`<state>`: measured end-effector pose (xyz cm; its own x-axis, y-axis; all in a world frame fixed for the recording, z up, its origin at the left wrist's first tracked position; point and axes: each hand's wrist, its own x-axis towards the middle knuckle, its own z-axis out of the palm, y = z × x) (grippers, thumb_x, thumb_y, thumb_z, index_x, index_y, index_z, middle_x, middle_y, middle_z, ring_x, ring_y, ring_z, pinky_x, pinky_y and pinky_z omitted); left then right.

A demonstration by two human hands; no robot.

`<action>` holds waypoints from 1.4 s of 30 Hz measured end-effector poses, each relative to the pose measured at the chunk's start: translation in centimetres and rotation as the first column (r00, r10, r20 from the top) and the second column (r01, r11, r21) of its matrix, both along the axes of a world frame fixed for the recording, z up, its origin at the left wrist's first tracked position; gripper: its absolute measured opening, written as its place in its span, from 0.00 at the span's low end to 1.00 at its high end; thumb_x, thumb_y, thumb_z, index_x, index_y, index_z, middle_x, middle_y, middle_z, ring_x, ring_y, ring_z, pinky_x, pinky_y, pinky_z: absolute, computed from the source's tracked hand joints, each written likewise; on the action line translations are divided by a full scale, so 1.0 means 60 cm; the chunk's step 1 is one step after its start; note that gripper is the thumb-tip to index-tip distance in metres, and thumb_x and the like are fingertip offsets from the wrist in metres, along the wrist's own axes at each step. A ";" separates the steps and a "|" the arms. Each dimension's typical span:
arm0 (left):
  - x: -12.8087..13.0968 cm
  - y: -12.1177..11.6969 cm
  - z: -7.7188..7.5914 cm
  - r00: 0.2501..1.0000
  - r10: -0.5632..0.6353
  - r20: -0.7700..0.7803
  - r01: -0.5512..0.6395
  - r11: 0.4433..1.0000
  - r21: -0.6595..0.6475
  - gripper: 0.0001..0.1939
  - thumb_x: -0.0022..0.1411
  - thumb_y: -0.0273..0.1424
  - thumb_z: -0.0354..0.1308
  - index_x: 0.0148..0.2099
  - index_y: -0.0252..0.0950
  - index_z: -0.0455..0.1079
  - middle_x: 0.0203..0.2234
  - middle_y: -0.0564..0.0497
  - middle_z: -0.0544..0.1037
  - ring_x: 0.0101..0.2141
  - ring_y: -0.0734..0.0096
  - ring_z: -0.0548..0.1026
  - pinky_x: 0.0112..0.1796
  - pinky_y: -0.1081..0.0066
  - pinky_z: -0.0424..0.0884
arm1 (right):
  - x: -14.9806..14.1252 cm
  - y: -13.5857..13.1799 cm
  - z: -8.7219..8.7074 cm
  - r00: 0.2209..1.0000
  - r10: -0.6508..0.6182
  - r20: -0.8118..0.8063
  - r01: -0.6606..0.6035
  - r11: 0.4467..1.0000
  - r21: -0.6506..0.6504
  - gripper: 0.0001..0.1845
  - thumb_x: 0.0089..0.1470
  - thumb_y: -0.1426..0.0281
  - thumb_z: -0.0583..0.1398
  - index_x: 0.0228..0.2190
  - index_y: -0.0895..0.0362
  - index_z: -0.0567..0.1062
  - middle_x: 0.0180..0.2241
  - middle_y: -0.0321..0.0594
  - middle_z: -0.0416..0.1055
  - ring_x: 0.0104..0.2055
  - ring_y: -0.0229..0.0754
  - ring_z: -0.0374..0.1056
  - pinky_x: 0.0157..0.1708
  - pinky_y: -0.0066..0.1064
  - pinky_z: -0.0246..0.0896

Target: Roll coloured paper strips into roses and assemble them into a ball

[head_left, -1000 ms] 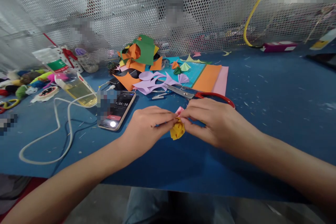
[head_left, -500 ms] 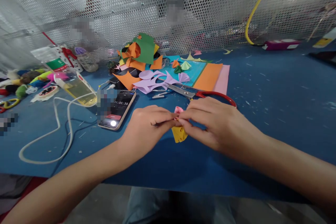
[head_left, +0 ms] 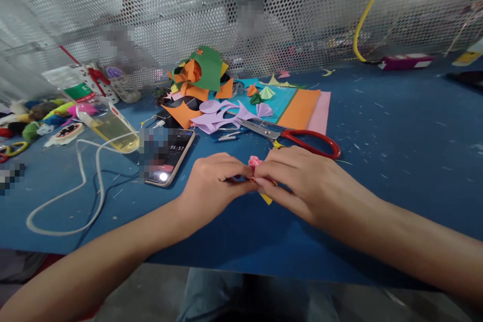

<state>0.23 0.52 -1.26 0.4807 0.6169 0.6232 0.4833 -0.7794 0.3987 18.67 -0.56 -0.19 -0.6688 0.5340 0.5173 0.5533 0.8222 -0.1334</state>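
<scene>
My left hand (head_left: 219,181) and my right hand (head_left: 302,178) meet over the front of the blue table, fingertips pinched together on a small paper piece. Its pink rolled part (head_left: 255,162) rises above the fingers, and a yellow corner (head_left: 267,199) shows below them. The middle of the piece is hidden by my fingers, so I cannot tell how the two colours join. Just beyond my right hand lies a pair of scissors (head_left: 302,140) with red handles. A lit phone (head_left: 173,158) rests beyond my left hand.
Purple paper scraps (head_left: 215,118), a heap of green and orange cut-offs (head_left: 207,73) and paper sheets (head_left: 302,108) lie behind my hands. A clear cup of yellowish liquid (head_left: 113,128) and a white cable (head_left: 56,233) are at left. Perforated metal (head_left: 320,20) bounds the back.
The paper piece has turned in my fingers: more of the pink part shows on top and less of the yellow below. My right hand has shifted slightly, uncovering more of the scissors' handle.
</scene>
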 end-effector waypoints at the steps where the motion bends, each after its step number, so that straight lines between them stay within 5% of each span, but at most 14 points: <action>1: 0.001 0.000 -0.001 1.000 -0.001 -0.003 0.001 1.000 -0.018 0.06 0.54 0.29 0.64 0.26 0.33 0.74 0.21 0.52 0.79 0.22 0.76 0.74 0.25 0.78 0.70 | 0.000 0.001 -0.001 1.000 0.003 0.011 -0.003 1.000 -0.002 0.11 0.59 0.74 0.53 0.28 0.61 0.73 0.28 0.42 0.71 0.30 0.41 0.66 0.30 0.31 0.60; 9: 0.006 0.011 -0.027 0.998 0.065 0.023 -0.057 0.965 -0.254 0.03 0.50 0.26 0.66 0.28 0.34 0.75 0.23 0.53 0.79 0.23 0.77 0.74 0.24 0.78 0.68 | 0.006 0.018 -0.012 0.996 -0.067 0.067 0.067 0.998 0.002 0.07 0.55 0.73 0.57 0.29 0.61 0.75 0.26 0.40 0.70 0.30 0.43 0.65 0.31 0.33 0.58; 15: 0.008 0.016 -0.038 0.998 0.061 -0.015 -0.063 0.963 -0.263 0.04 0.48 0.27 0.68 0.27 0.34 0.75 0.22 0.53 0.79 0.23 0.76 0.75 0.24 0.78 0.68 | 0.010 0.022 -0.018 0.987 -0.015 0.158 0.004 0.998 0.065 0.09 0.54 0.76 0.56 0.24 0.60 0.74 0.23 0.40 0.69 0.26 0.40 0.63 0.28 0.31 0.55; 24: 0.006 0.017 -0.037 0.998 0.041 -0.050 -0.052 0.967 -0.250 0.06 0.51 0.31 0.67 0.26 0.35 0.75 0.20 0.54 0.79 0.22 0.76 0.74 0.25 0.76 0.68 | 0.008 0.023 -0.019 0.985 -0.003 0.171 0.011 0.999 -0.043 0.08 0.54 0.76 0.58 0.25 0.60 0.75 0.24 0.40 0.70 0.27 0.39 0.65 0.27 0.29 0.57; 29: 0.008 0.015 -0.036 0.996 0.083 -0.022 -0.086 0.952 -0.293 0.06 0.45 0.29 0.70 0.27 0.34 0.75 0.22 0.53 0.79 0.22 0.77 0.74 0.24 0.78 0.67 | 0.033 0.034 0.001 0.997 -0.053 0.064 0.057 0.997 -0.061 0.12 0.58 0.70 0.54 0.37 0.59 0.77 0.34 0.44 0.74 0.36 0.44 0.70 0.33 0.34 0.64; 35: 0.008 0.011 -0.034 0.995 0.098 -0.032 -0.103 0.945 -0.311 0.07 0.46 0.29 0.69 0.26 0.34 0.74 0.21 0.55 0.79 0.21 0.78 0.73 0.24 0.80 0.67 | 0.038 0.039 -0.004 0.967 0.104 0.232 -0.102 0.995 -0.019 0.14 0.57 0.76 0.53 0.39 0.61 0.78 0.39 0.46 0.76 0.39 0.45 0.72 0.38 0.35 0.68; 42: 0.005 0.010 -0.036 0.995 0.090 -0.049 -0.100 0.949 -0.299 0.09 0.49 0.33 0.67 0.25 0.34 0.73 0.20 0.55 0.77 0.21 0.79 0.72 0.25 0.80 0.67 | 0.032 0.033 -0.011 0.949 0.112 0.293 -0.105 0.994 -0.039 0.12 0.55 0.78 0.56 0.40 0.61 0.77 0.39 0.46 0.77 0.40 0.45 0.73 0.40 0.35 0.69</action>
